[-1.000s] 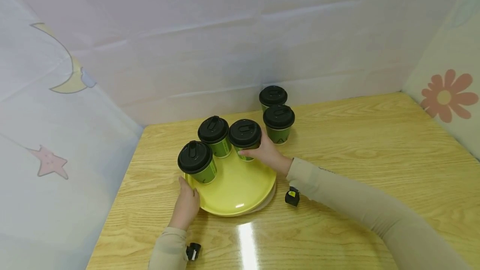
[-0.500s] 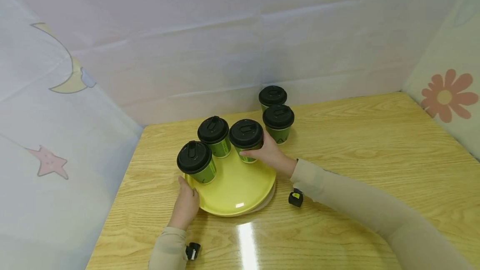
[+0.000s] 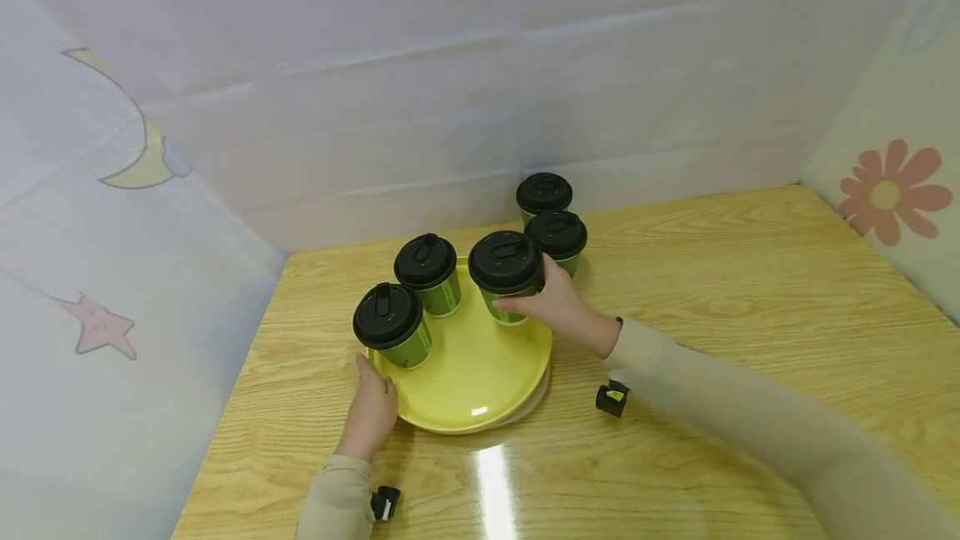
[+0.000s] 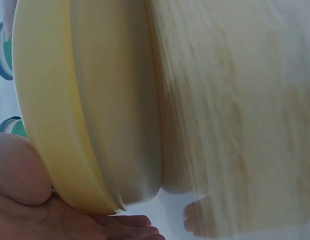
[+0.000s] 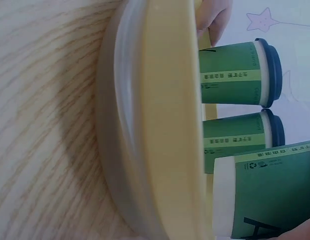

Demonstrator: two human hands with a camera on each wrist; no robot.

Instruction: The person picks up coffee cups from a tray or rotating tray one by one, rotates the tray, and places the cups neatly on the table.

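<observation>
My right hand holds a green paper cup with a black lid, fingers and thumb round its side. This cup is above the right part of a round yellow tray; its pale base shows in the right wrist view. At the tray's left edge my left hand grips the rim, thumb at the top edge and fingers along the outer side in the left wrist view. Two like cups stand upright on the tray, a front-left cup and a back-left cup.
Behind the held cup, a lidded cup and a farther cup stand near the back wall. A pale round base lies under the tray, on the wooden table. Black wrist devices hang by both sleeves.
My right hand has moved right with the cup, which appears larger and now overlaps the cup behind it. The left hand, the tray and its other two cups have stayed in place.
</observation>
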